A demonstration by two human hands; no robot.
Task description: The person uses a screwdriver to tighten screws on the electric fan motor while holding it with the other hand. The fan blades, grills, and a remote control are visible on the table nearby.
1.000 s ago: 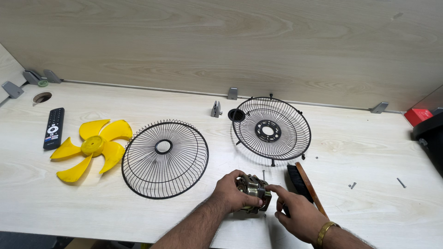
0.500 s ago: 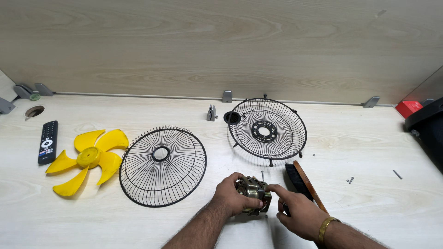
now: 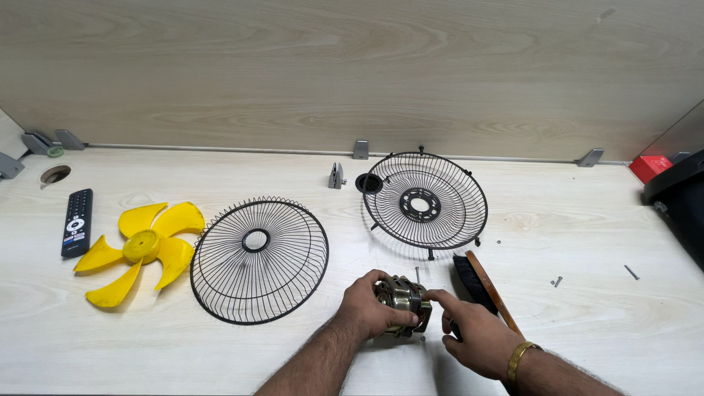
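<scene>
Broadly, the table carries a fan taken to pieces, and every place below is given from the motor, which sits at the near edge, a little right of the middle. Largest are the two black wire guards: the front guard lies flat to the motor's left, and the rear guard, with its round mounting plate, lies just beyond the motor. Further left than the front guard is the yellow blade, and past that a black remote. A brush with a wooden back lies just right of the motor, partly under the right wrist. Loose screws rest well to the right. The left hand wraps the motor's left side, fingers curled firmly on the casing. The right hand has its forefinger and thumb drawn narrow at the motor's right edge, touching it, holding nothing that can be made out. Judging by this, the motor is being steadied while something small on its side is worked.
</scene>
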